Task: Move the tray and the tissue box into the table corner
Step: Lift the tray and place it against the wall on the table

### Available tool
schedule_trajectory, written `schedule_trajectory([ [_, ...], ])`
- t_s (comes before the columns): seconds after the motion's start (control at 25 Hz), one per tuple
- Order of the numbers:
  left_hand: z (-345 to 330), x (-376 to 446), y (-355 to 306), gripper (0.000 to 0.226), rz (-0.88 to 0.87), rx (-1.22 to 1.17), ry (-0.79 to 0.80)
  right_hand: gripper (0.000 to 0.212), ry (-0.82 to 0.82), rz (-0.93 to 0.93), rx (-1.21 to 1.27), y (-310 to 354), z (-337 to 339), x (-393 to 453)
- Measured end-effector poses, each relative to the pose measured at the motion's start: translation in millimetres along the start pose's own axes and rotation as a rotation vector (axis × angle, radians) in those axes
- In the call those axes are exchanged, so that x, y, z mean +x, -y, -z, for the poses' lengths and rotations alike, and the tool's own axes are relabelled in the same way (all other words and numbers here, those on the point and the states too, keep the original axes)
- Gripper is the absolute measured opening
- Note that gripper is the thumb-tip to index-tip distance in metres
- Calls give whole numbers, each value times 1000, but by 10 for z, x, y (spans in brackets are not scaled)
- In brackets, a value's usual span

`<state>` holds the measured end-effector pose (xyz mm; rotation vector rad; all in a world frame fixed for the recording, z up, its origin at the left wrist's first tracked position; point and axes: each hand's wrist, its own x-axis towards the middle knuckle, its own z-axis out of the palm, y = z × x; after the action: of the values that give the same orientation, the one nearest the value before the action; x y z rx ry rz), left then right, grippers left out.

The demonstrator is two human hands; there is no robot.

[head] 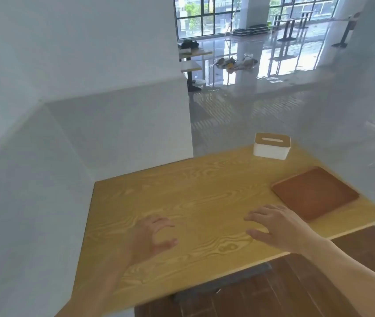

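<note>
White wall [72,65] is running along the far and outer side of the left hand, meeting the wood-grain table [193,197] at its edges. Table is carrying everything; both hands are hovering over its near half, palms down. Brown tray [314,193] is lying flat just beyond and outboard of the right hand, near the table's right edge, not touched. White tissue box [272,146] with tan slotted lid is standing upright well beyond the right hand, past the tray, at the far edge. Right hand [278,227]: grip released, fingers spread, holding nothing. Left hand [152,236]: grip loosely curled, thumb and fingers apart, grasping nothing, well apart from both items.
</note>
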<state>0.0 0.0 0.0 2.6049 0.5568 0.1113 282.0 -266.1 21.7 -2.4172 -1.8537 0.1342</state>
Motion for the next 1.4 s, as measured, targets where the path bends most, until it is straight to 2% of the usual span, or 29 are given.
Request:
schedule_trajectory([
  [0.2,-298,507,-596,66,-134,201,136,54,-23,-81,13,-452,-59,-535],
  [0.4,-681,1005,-1188,74,-274,316,249,51,3,-227,27,-861,-142,-1149],
  [0.56,-1005,1347,-1506,73,-323,340,357,59,22,-320,64,-1104,-253,-1513],
  [0.92,-1518,2160,-1846,63,-489,350,402,51,44,-520,106,-1641,-485,-1829],
  [1.24,-1867,3037,-1981,60,-450,346,507,48,83,-576,108,-2456,-494,-1578],
  [1.4,-2030,3415,-1929,58,-371,324,559,47,165,-566,110,-2909,-573,-1277],
])
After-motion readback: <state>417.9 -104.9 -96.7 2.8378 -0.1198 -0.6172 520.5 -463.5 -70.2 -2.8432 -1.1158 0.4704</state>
